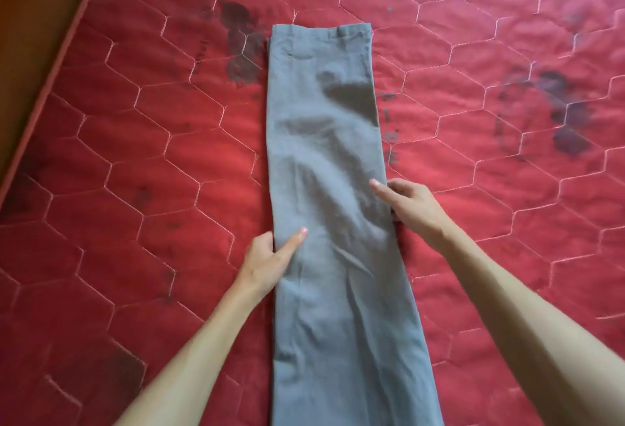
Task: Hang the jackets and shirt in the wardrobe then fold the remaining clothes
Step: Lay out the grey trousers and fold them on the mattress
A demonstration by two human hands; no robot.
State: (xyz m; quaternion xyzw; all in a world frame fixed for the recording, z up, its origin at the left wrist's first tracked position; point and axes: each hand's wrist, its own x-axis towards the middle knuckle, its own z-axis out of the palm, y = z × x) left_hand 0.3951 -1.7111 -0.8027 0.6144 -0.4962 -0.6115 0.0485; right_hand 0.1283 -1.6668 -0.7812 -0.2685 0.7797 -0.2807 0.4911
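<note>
Grey trousers (324,155) lie flat on the red mattress (135,155), waistband at the far end. Left hand (267,263) pinches the left edge, thumb on top; right hand (412,205) pinches the right edge, slightly farther up.

Grey trousers (331,189); red hexagon-quilted, dark-stained mattress (135,155).

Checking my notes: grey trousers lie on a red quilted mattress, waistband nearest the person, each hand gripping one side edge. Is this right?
No. The head view shows the waistband of the grey trousers at the far end, away from the person. The red quilted mattress and the left hand and right hand gripping the edges are right.
</note>
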